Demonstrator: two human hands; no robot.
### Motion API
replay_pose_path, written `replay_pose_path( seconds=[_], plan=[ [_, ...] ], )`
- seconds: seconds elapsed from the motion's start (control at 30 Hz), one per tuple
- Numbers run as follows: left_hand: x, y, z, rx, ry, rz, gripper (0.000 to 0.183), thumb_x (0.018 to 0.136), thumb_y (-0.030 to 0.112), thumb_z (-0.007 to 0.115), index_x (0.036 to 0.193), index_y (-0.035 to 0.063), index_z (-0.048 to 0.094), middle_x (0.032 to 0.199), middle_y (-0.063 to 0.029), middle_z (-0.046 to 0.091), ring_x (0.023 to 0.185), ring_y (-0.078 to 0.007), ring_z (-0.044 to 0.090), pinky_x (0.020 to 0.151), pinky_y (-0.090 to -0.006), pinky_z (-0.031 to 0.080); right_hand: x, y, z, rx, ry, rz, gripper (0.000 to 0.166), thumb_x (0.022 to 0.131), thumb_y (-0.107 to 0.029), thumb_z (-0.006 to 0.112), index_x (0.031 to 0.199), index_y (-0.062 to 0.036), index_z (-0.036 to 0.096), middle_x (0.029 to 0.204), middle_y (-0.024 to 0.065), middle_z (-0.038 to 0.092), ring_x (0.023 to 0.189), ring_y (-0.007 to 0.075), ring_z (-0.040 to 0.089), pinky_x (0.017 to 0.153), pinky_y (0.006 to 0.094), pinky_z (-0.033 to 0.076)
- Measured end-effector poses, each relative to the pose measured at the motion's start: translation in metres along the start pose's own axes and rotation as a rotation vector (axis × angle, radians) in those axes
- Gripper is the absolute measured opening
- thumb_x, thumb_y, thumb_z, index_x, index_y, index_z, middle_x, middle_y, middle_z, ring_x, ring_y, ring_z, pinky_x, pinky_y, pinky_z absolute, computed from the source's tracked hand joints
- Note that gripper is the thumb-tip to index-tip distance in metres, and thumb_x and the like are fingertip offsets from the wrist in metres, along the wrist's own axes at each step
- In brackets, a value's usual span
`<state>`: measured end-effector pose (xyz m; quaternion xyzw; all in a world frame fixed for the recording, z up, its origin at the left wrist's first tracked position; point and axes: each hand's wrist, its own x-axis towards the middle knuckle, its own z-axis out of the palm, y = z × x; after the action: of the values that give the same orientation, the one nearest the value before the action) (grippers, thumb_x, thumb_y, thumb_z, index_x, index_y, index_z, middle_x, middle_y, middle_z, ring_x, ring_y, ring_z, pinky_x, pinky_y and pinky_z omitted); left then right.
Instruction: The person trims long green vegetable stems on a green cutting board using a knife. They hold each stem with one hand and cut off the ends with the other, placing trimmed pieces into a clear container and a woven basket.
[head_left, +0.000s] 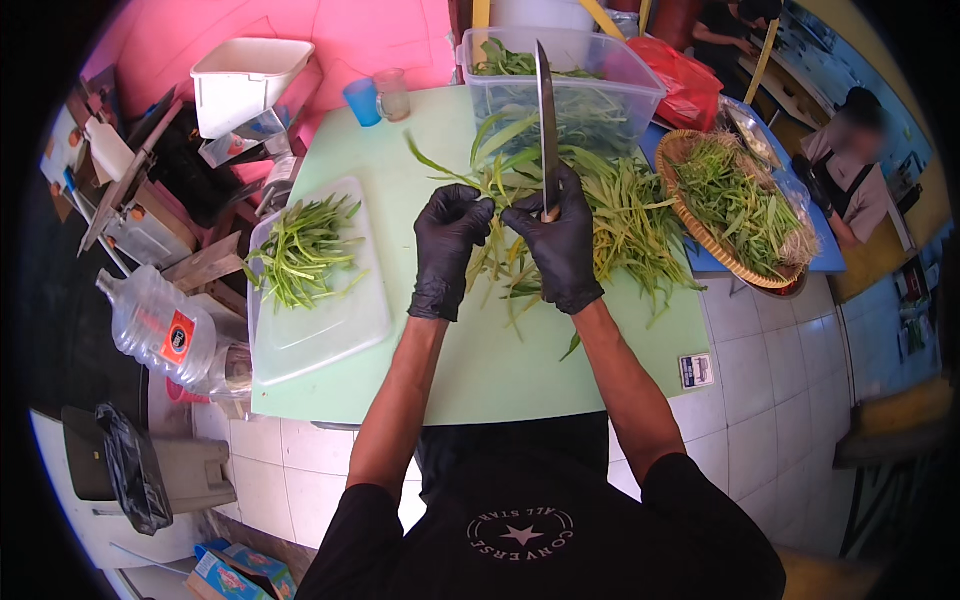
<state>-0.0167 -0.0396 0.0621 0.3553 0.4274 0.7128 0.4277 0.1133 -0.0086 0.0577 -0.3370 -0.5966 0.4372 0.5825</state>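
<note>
My left hand (450, 247), in a black glove, pinches a leafy green sprig (444, 166) between thumb and fingers. My right hand (561, 251), gloved too, grips a kitchen knife (546, 112) with its blade pointing up and away from me. Both hands are close together above the table. Under and to the right of them spreads a loose pile of long-leaved greens, probably water spinach (630, 217). On the left, cut stems and leaves (304, 259) lie on a translucent plastic lid (330, 337).
A clear plastic tub (634, 90) of greens stands at the table's (480, 375) far edge. Near it are a blue cup (363, 103) and a clear mug (393, 96). A wicker basket (670, 169) of rooted greens sits at right. Two other people are beyond it.
</note>
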Motion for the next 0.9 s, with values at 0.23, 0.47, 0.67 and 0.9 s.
replay_pose_path(
  seconds=[0.23, 0.47, 0.67, 0.9],
  plan=[
    [0.004, -0.006, 0.002, 0.038, 0.028, 0.012, 0.004, 0.082, 0.007, 0.072, 0.083, 0.0036, 0.070, 0.070, -0.0007, 0.064, 0.058, -0.0074, 0.051, 0.055, -0.0224, 0.041, -0.005, 0.010, 0.011, 0.004, 0.151, -0.144, 0.058, 0.076, 0.008, 0.073, 0.127, -0.0034, 0.050, 0.083, 0.0011, 0.062, 0.077, 0.0100, 0.060, 0.075, 0.0266, 0.051],
    [0.024, -0.021, -0.022, -0.016, 0.122, 0.051, 0.006, 0.084, 0.008, 0.070, 0.084, 0.0031, 0.067, 0.070, -0.0012, 0.062, 0.058, -0.0083, 0.053, 0.055, -0.0237, 0.042, -0.014, 0.005, 0.006, 0.019, 0.117, -0.067, 0.065, 0.078, 0.008, 0.071, 0.135, -0.0072, 0.044, 0.088, 0.0020, 0.064, 0.085, 0.0099, 0.059, 0.073, 0.0248, 0.049],
    [0.016, -0.012, -0.028, 0.165, -0.203, -0.007, 0.007, 0.083, 0.006, 0.071, 0.089, 0.0024, 0.069, 0.073, -0.0021, 0.064, 0.060, -0.0089, 0.054, 0.058, -0.0248, 0.044, 0.006, 0.022, -0.003, 0.033, -0.013, 0.044, 0.069, 0.083, 0.003, 0.068, 0.142, -0.0073, 0.033, 0.100, 0.0107, 0.068, 0.088, 0.0147, 0.064, 0.077, 0.0280, 0.051],
    [0.008, -0.020, -0.036, 0.063, -0.121, -0.062, 0.011, 0.085, 0.007, 0.067, 0.094, 0.0019, 0.068, 0.076, -0.0030, 0.065, 0.064, -0.0114, 0.058, 0.060, -0.0246, 0.045, 0.000, 0.022, 0.020, 0.155, 0.053, 0.075, 0.060, 0.079, 0.003, 0.073, 0.131, -0.0081, 0.047, 0.090, 0.0076, 0.067, 0.078, 0.0127, 0.063, 0.068, 0.0260, 0.050]
  ],
)
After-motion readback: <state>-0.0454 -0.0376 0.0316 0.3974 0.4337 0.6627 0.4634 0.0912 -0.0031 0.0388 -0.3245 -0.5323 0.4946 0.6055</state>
